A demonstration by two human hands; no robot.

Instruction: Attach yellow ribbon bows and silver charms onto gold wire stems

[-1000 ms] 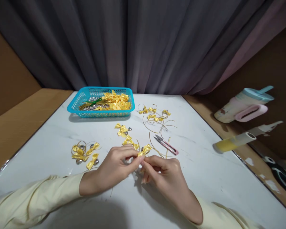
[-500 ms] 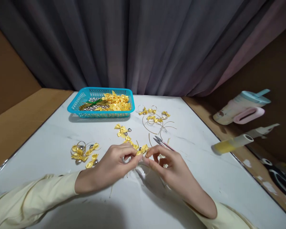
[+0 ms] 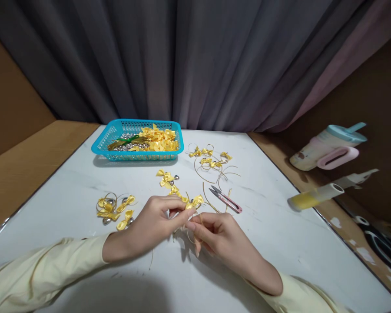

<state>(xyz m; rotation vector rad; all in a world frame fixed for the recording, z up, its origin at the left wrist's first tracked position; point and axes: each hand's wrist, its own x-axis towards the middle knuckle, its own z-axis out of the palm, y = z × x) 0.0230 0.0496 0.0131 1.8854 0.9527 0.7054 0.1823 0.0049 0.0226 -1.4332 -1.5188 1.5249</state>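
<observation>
A yellow ribbon bow point(image 3: 194, 201) is pinched between the thumb and fingers of my left hand point(image 3: 163, 217). Close against it, my right hand point(image 3: 217, 230) is closed on a thin gold cord point(image 3: 201, 218), part of which loops over the fingers. Both sets of fingertips nearly meet, so the spot where cord and bow join is partly hidden. Just beyond my right hand lie pink-handled thread snips point(image 3: 226, 199) with loose lengths of cord. More yellow bows with silver bells point(image 3: 166, 177) rest on the white table behind my left hand.
A blue basket point(image 3: 137, 153) at the back left contains yellow bows, silver bells and a bundle of gold cord. Finished-looking bow loops point(image 3: 211, 163) lie back right, others point(image 3: 112, 211) at left. A tumbler point(image 3: 326, 148) and a glue bottle point(image 3: 316, 196) stand at the right edge.
My right hand has moved down and slightly left, uncovering the pink handle of the snips. My left hand has kept its pinch on the bow in nearly the same place.
</observation>
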